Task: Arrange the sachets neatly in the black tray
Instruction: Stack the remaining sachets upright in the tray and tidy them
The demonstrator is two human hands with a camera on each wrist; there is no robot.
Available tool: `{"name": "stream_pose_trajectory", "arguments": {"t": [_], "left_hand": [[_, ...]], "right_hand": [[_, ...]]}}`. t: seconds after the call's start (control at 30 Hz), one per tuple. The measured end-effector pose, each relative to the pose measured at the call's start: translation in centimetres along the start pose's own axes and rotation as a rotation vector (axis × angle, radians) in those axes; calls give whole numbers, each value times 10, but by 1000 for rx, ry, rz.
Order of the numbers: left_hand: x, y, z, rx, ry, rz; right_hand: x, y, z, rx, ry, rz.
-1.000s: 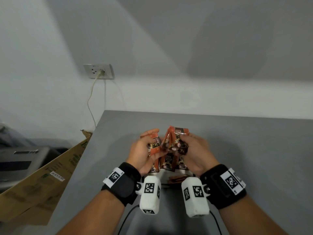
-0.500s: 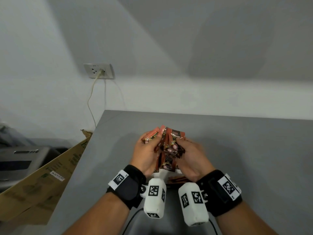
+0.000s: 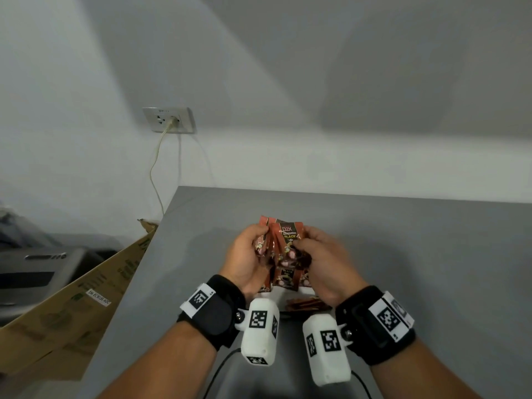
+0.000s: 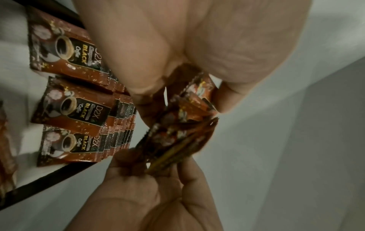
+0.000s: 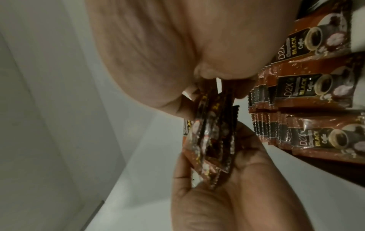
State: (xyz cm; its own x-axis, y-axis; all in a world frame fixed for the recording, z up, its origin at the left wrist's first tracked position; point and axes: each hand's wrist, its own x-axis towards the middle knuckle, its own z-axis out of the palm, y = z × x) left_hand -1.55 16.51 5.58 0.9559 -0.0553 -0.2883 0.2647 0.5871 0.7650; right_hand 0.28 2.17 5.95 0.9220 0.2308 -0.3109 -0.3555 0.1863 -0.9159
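**Operator:** State the condition of both hands

**Inspector:** The left hand [image 3: 247, 254] and the right hand [image 3: 322, 259] were raised together above the black tray [image 4: 45, 177], both closed on one bunch of sachets [image 3: 283, 243]. On the left hand the thumb [image 4: 146, 75] and fingers were curled and clamped on the bunch from one side. On the right hand the fingers [image 5: 197, 87] were pinched on the opposite edges — the sachets stood roughly upright between the two palms, slightly fanned. The front sachet carried the print "D2X BLACK"

**Operator:** Location of the task items?

**Inspector:** Referenced to the black tray: the held bunch was above the tray's far part, clear of its contents. Inside the tray, three rows of sachets [image 4: 79, 109] lay face up, each row overlapped like shingles, the rows side by side and touching. The tray's dark rim [image 5: 326, 170] ran just beyond the outermost row. A few loose sachets [image 3: 306, 303] lay at the tray's near side, in front of the wrists; whether they sat inside the rim could not be determined

**Operator:** Surroundings?

**Inspector:** The tray rested on a grey table [image 3: 417, 254]. Left of the table stood a cardboard box [image 3: 86, 292]. On the wall beyond the tray — a socket [image 3: 168, 120] with a cable [image 3: 154, 174] plugged in, hanging down behind the table edge
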Motion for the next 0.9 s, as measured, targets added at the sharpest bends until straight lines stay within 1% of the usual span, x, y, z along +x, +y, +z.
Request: {"name": "stream_pose_trajectory", "arguments": {"t": [0.03,0.1,0.13,0.17,0.23,0.27,0.3,0.33,0.37,0.4,0.43,0.47,0.53,0.63,0.73,0.83,0.9], "left_hand": [[-2,1,2,-2,-37,-32],[-2,-2,4,21,-76,-68],[-2,-5,4,26,-73,-78],[-1,-8,4,15,-54,-94],[0,-12,3,-5,-40,-111],[0,-13,1,-20,-43,-116],[0,-12,0,-48,-48,-139],[-1,-10,1,-82,-55,-159],[0,-9,1,-113,-65,-164],[-1,-7,0,-139,-71,-166],[-2,-7,0,-145,-86,-168],[-3,-6,2,-139,-111,-167],[-4,-8,2,-101,-140,-176],[-5,-9,1,-75,-178,-180],[-4,-11,0,-137,-217,-188],[-4,-12,-4,-110,-227,-127],[-4,-8,-4,-127,-243,-141]], "right_hand": [[-1,1,2,-48,16,-29],[-4,2,5,-112,-14,-74],[-6,2,6,-168,-42,-93],[-5,4,7,-277,-53,-138],[1,8,3,-675,-11,-266],[2,7,0,-860,34,-304],[1,3,-4,-935,46,-324],[-2,-3,-8,-915,-12,-336],[-4,-8,-11,-863,-123,-347],[-9,-16,-12,-867,-240,-358],[-10,-20,-12,-957,-331,-371],[-13,-24,-12,-1071,-390,-387],[-11,-28,-9,-1243,-401,-428],[-5,-28,-6,-1198,-367,-497],[-4,-29,-4,-1146,-389,-494],[-3,-27,-1,-1127,-379,-536],[-1,-25,0,-1136,-370,-528]]}}
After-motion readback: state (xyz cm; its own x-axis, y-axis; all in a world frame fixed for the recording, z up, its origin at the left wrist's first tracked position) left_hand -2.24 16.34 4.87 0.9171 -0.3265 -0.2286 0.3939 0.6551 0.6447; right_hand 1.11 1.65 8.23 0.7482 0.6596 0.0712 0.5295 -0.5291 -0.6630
